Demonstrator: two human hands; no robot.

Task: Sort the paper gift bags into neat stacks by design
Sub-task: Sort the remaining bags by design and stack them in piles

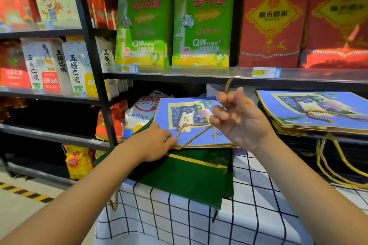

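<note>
While its fingertips vanish under the paper edge, the left hand [153, 141] pinches the near-left corner of the blue gift bags [191, 125], lying on green bags [185, 177]; the right hand [239, 119] curls round a blurred gold cord handle [229, 83] above them, beside another blue stack [318, 113], cut off rightward

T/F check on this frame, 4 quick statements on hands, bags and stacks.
1. The right hand pinches a gold cord handle. True.
2. The left hand hangs free of the bags. False: it holds the edge of the small blue bag stack.
3. The blue bags lie on dark green bags. True.
4. The second blue stack is to the person's left. False: it is to the right, on the checked tablecloth.
</note>
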